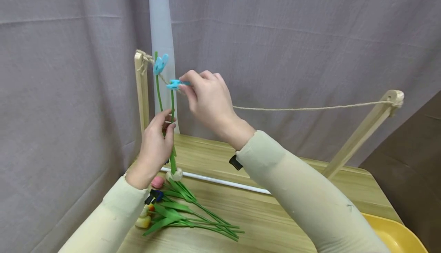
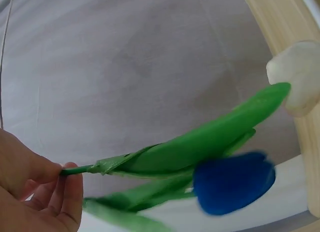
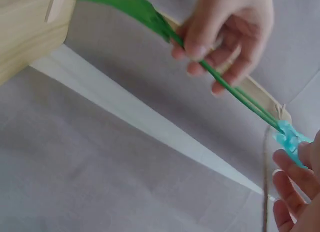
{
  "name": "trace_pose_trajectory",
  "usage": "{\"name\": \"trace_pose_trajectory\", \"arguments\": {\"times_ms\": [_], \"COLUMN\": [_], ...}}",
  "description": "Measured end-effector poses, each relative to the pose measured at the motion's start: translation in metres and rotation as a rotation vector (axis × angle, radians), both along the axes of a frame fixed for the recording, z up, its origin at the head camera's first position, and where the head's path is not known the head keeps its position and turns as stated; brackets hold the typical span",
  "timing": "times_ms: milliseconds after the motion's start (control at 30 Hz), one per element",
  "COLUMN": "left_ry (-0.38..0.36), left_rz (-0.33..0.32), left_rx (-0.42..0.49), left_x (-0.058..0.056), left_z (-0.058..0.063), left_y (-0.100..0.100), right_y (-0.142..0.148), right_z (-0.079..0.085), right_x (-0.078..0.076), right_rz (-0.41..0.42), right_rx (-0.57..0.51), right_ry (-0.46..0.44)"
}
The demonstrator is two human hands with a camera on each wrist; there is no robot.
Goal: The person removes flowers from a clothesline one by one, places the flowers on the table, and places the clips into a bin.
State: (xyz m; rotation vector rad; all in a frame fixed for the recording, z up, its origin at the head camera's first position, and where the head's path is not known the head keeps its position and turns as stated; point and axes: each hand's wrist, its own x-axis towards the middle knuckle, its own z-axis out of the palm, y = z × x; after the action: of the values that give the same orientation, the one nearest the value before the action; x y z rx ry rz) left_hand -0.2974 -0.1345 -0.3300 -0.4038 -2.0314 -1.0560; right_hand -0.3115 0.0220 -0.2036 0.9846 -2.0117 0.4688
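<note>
My left hand pinches the green stem of an artificial tulip, which hangs head down. Its white bloom shows at the right of the left wrist view. At the stem's upper end, my right hand pinches a light blue clothespin between thumb and fingers, right at the twine. A second blue clothespin clips another stem to the twine, farther left. A blue tulip hangs upside down beside the white one; my left hand mostly hides it in the head view.
Wooden posts stand at left and right, with the twine tied between them. Several artificial tulips lie on the wooden table. A white rod crosses behind them. A yellow basin sits at the lower right.
</note>
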Motion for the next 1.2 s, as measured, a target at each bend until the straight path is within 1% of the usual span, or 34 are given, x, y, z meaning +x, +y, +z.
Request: {"name": "trace_pose_trajectory", "arguments": {"times_ms": [133, 233, 367, 467, 567, 700, 833, 967, 1133, 1200], "left_ry": [-0.012, -0.008, -0.001, -0.01, -0.038, -0.07, -0.095, -0.13, -0.122, -0.112], "left_rz": [-0.023, -0.026, -0.014, -0.011, -0.022, -0.042, -0.039, -0.043, -0.097, -0.122], "left_rx": [-0.021, -0.039, -0.085, -0.127, -0.16, -0.202, -0.25, -0.29, -0.362, -0.397], "left_x": [0.004, 0.009, 0.015, 0.02, 0.024, 0.029, 0.034, 0.038, 0.041, 0.042], "left_z": [-0.007, -0.013, -0.021, -0.027, -0.031, -0.034, -0.039, -0.045, -0.058, -0.065], "left_y": [0.001, 0.002, 0.001, 0.002, 0.003, 0.005, 0.004, 0.004, 0.009, 0.013], "right_y": [0.011, 0.022, 0.041, 0.057, 0.075, 0.098, 0.118, 0.134, 0.15, 0.157], "right_z": [0.003, 0.001, -0.014, -0.029, -0.043, -0.061, -0.08, -0.098, -0.118, -0.126], "right_x": [0.002, 0.007, 0.017, 0.027, 0.035, 0.04, 0.041, 0.039, 0.039, 0.04], "right_rz": [0.018, 0.029, 0.064, 0.103, 0.115, 0.093, 0.079, 0.069, 0.056, 0.035], "right_rx": [-0.034, -0.04, -0.029, -0.006, 0.007, 0.01, 0.006, -0.021, -0.06, -0.07], "right_ry": [0.034, 0.046, 0.088, 0.088, 0.045, -0.023, -0.083, -0.136, -0.193, -0.216]}}
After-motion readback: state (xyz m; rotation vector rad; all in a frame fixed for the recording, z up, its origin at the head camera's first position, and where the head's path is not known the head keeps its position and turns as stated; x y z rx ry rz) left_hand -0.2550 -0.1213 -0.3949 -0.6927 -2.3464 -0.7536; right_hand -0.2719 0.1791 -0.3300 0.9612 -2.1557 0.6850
